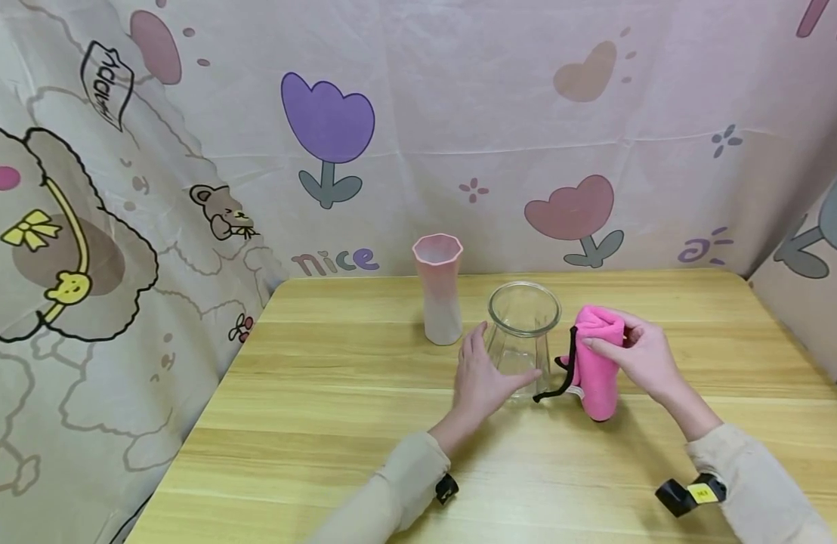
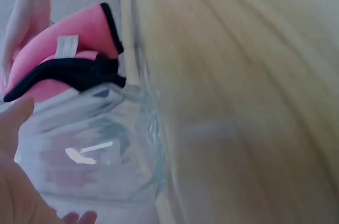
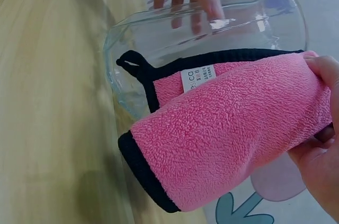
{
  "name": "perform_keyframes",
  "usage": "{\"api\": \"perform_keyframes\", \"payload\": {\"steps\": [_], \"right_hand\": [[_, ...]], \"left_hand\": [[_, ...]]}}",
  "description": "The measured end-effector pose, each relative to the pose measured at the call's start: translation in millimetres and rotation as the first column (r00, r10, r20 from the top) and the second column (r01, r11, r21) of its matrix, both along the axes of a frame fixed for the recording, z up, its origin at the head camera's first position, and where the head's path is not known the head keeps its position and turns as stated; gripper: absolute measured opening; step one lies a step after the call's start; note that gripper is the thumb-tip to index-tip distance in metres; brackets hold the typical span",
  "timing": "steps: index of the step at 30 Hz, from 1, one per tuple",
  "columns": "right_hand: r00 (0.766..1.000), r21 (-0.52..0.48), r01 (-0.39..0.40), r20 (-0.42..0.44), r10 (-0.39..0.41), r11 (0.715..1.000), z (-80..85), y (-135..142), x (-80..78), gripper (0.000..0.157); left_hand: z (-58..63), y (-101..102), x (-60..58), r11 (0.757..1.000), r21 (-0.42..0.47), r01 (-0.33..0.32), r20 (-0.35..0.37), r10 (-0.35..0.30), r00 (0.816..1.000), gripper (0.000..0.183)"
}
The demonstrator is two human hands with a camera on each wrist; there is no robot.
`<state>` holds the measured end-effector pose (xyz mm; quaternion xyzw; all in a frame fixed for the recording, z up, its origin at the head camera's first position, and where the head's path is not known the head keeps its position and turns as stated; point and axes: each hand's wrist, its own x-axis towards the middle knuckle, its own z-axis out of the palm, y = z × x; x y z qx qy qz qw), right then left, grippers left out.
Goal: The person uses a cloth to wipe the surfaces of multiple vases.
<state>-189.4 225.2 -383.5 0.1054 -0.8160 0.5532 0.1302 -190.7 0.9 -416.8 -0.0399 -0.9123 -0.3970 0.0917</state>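
Note:
A folded pink towel [image 1: 598, 370] with black edging, a black hanging loop and a white label [image 3: 198, 76] is held upright by its top in my right hand [image 1: 646, 355]. The thumb presses on its near side. A clear glass vase [image 1: 525, 332] with a round rim and faceted body stands just left of it. My left hand [image 1: 483, 381] is at the vase's near left side, thumb and fingers spread and fairly straight. In the right wrist view, the towel's black edge overlaps the glass.
A tall vase [image 1: 440, 287], pink at the top and fading to white, stands behind and left of the glass one. The wooden table [image 1: 289, 423] meets a printed cloth backdrop [image 1: 418, 151] at its far edge, with more cloth at the left.

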Motion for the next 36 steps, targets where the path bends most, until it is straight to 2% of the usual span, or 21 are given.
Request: {"api": "perform_keyframes", "payload": {"steps": [3, 7, 12, 17, 20, 23, 25, 27, 29, 32, 36], "right_hand": [[1.000, 0.002, 0.000, -0.005, 0.000, 1.000, 1.6, -0.2, 0.1, 0.052], [1.000, -0.002, -0.006, -0.009, 0.006, 1.000, 3.1, -2.5, 1.1, 0.053], [1.000, -0.019, -0.011, -0.010, 0.011, 1.000, 3.2, -5.1, 0.9, 0.052], [1.000, -0.019, -0.018, -0.014, 0.018, 1.000, 3.0, -5.4, 1.2, 0.052], [1.000, -0.017, -0.019, -0.014, 0.019, 1.000, 3.5, -5.0, 1.3, 0.052], [1.000, -0.025, -0.022, -0.016, 0.022, 0.999, 4.0, -4.4, 1.3, 0.051], [0.999, -0.027, -0.030, -0.016, 0.030, 0.999, 3.9, -4.0, 1.1, 0.050], [0.999, -0.023, -0.035, -0.012, 0.035, 0.999, 3.3, -3.8, 1.1, 0.050], [0.999, -0.013, -0.038, -0.009, 0.038, 0.999, 2.4, -3.6, 1.3, 0.050], [0.999, 0.003, -0.037, -0.006, 0.037, 0.999, 1.3, -3.4, 1.7, 0.050], [0.999, 0.014, -0.040, -0.005, 0.040, 0.999, 0.4, -3.3, 2.7, 0.050]], "left_hand": [[-4.1, 8.9, 1.1, 0.997, 0.010, -0.079, -0.026, 0.079, 0.997, 0.109], [-9.1, 18.5, 0.4, 0.991, 0.018, -0.133, -0.061, 0.133, 0.989, 0.108], [-11.1, 22.3, 0.5, 0.988, 0.032, -0.150, -0.108, 0.152, 0.982, 0.102], [-10.8, 16.1, -0.4, 0.990, 0.082, -0.111, -0.062, 0.116, 0.991, 0.095], [-9.7, 5.7, -5.5, 0.994, 0.101, -0.034, -0.011, 0.035, 0.999, 0.094], [-8.8, -7.3, -15.0, 0.985, 0.137, 0.102, 0.039, -0.108, 0.993, 0.094], [-8.5, -16.5, -22.1, 0.961, 0.178, 0.212, 0.069, -0.227, 0.971, 0.095], [-8.5, -25.4, -28.8, 0.923, 0.236, 0.305, 0.099, -0.335, 0.937, 0.096], [-8.9, -33.1, -34.4, 0.883, 0.289, 0.369, 0.122, -0.416, 0.901, 0.096], [-10.4, -41.8, -40.9, 0.841, 0.352, 0.411, 0.156, -0.485, 0.860, 0.093], [-9.7, -49.7, -46.8, 0.819, 0.389, 0.421, 0.195, -0.520, 0.831, 0.086]]}}
